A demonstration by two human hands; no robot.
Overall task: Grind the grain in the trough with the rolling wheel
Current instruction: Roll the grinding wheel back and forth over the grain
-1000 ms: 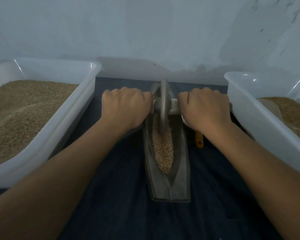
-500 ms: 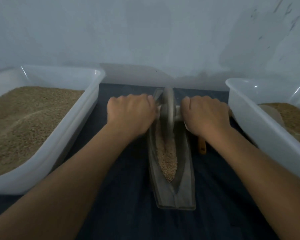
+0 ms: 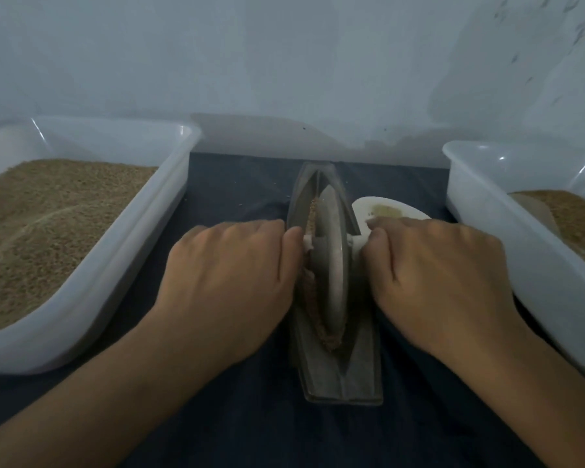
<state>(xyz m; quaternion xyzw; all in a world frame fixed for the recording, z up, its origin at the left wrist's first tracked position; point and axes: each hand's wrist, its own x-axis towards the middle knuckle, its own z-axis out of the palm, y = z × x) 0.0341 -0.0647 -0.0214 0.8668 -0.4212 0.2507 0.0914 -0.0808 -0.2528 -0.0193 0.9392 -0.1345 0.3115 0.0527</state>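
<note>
While the rolling wheel (image 3: 331,261) stands upright in the trough (image 3: 343,383) of grain (image 3: 309,295), both hands grip its axle. The left hand (image 3: 230,282) curls around one end, the right hand (image 3: 443,282) the other.

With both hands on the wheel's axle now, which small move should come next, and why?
Probably roll the wheel forward, away from the body. It stands near the middle of the trough, and grain lies ahead at its far edge, while both hands hold the axle ends.

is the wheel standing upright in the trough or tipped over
Upright: the wheel stands on edge in the trough, with the left hand and right hand gripping its axle.
</note>
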